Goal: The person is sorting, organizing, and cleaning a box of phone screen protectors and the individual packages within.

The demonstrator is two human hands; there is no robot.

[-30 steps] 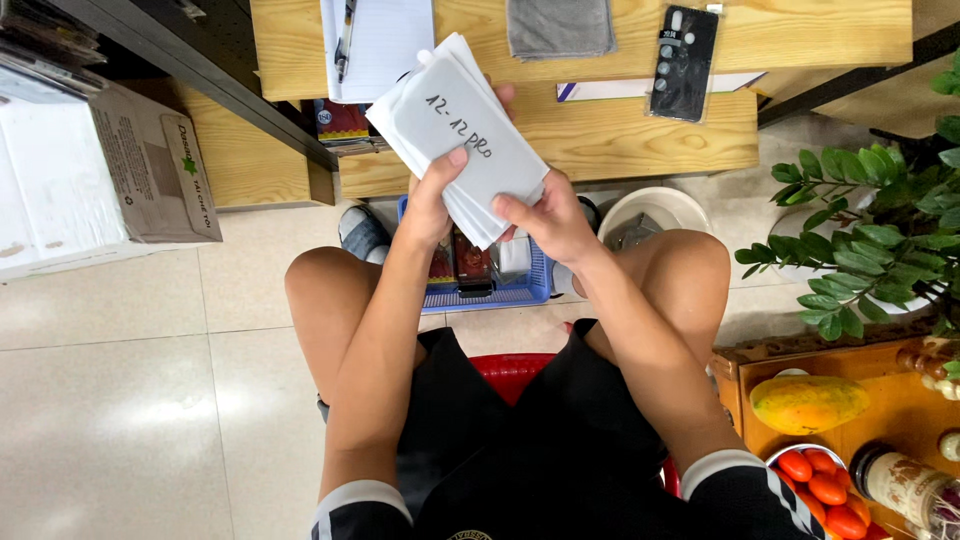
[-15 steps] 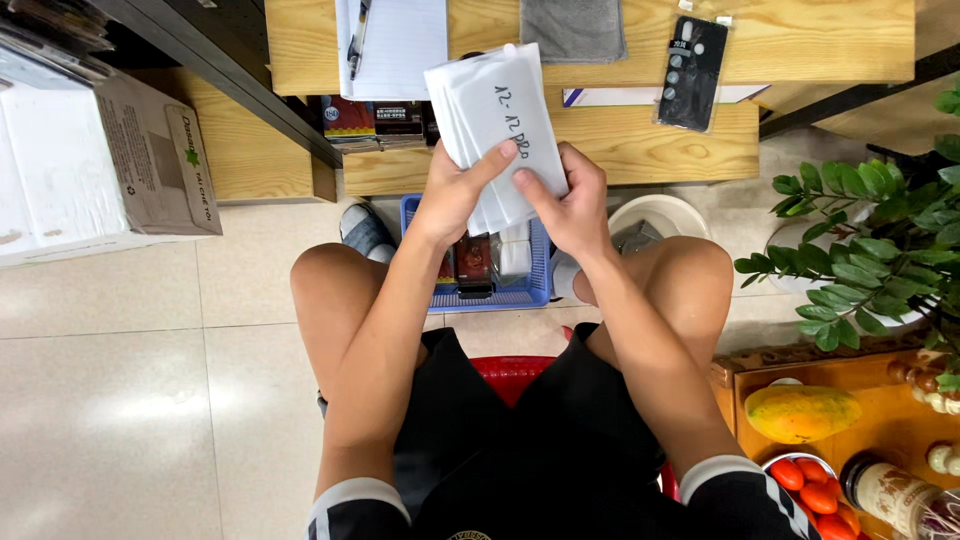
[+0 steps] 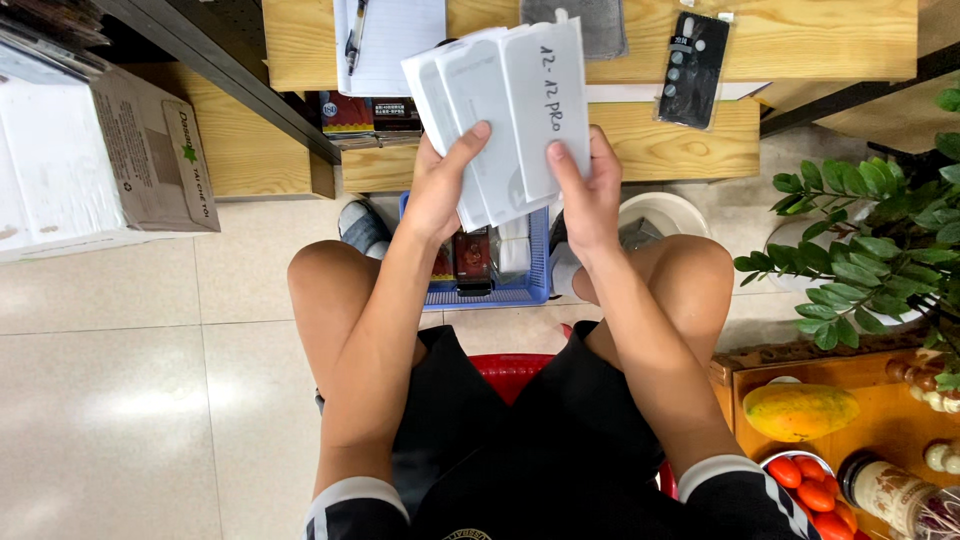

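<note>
White flat packets (image 3: 505, 115), fanned and overlapping, are pinched between both hands, left (image 3: 440, 185) and right (image 3: 590, 190).

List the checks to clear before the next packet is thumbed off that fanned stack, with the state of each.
1. Left hand grips the stack of white packets from its lower left, thumb across the front: ok.
2. Right hand holds the front packet's lower right edge: ok.
3. Packets fanned enough to tell apart: ok, three edges show.
4. Stack held over the blue basket on the floor, so a dropped packet would likely land there: ok.
5. How many packets lie behind the front ones: cannot tell.
6. Free room in the basket: cannot tell, the arms hide much of it.
</note>
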